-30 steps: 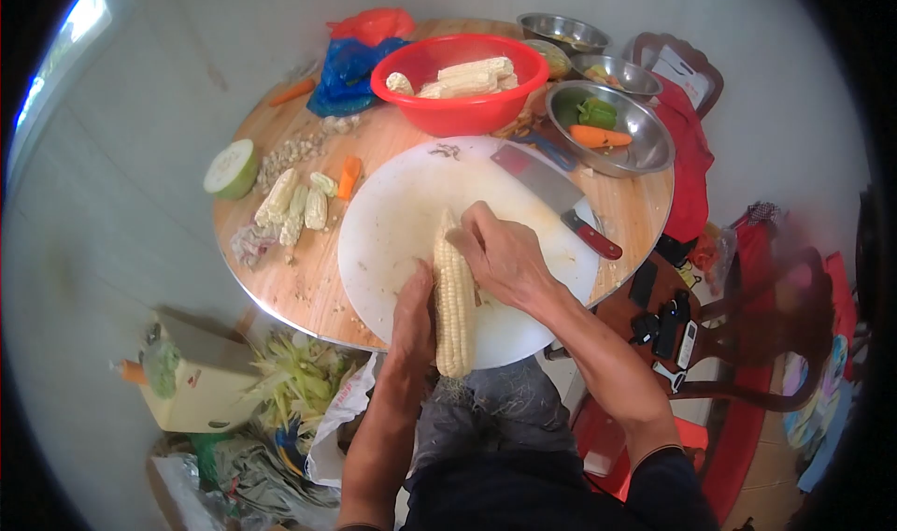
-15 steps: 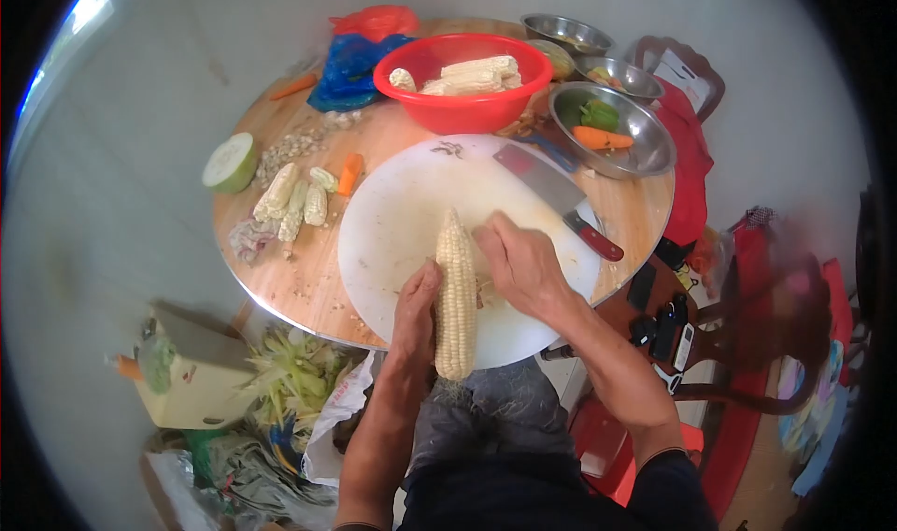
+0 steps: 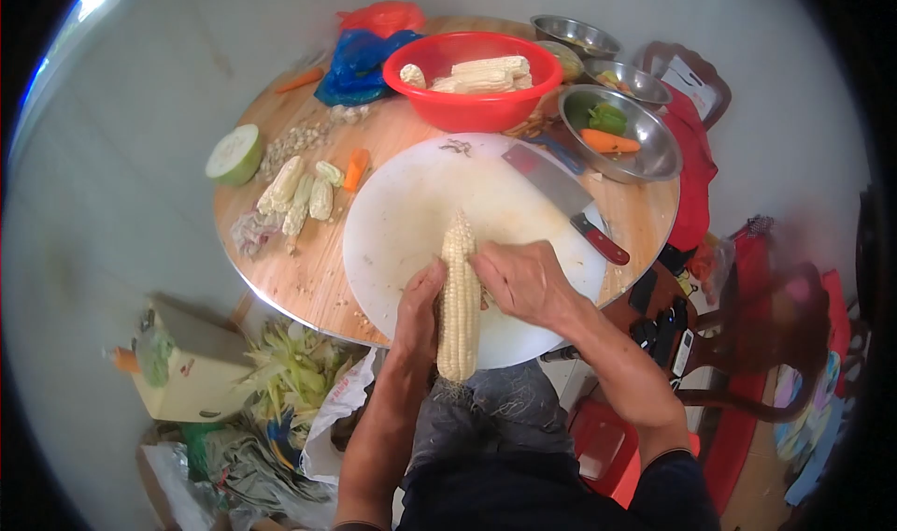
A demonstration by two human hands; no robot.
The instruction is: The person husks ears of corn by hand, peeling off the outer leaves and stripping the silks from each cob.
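A husked ear of pale corn (image 3: 459,307) points away from me over the near part of the round white cutting board (image 3: 392,204). My left hand (image 3: 420,302) is wrapped round its left side, with the thumb up along the kernels. On the other side, my right hand (image 3: 523,279) is closed, its fingertips pressed against the upper right of the ear; whether they pinch anything is hidden. Fine silk hangs at the ear's lower end. A cleaver (image 3: 565,199) with a red-brown handle lies on the board's right side.
A red basin (image 3: 481,110) of corn ears stands behind the board. Metal bowls (image 3: 659,148) are at the back right. Small cobs (image 3: 294,204), a cut gourd (image 3: 235,155) and carrot pieces lie left. A bin (image 3: 201,363) and husks (image 3: 294,363) are below the table (image 3: 280,283).
My right hand came slightly away from the ear's upper part, then moved down toward me and now touches its right side. My left hand still holds the ear.
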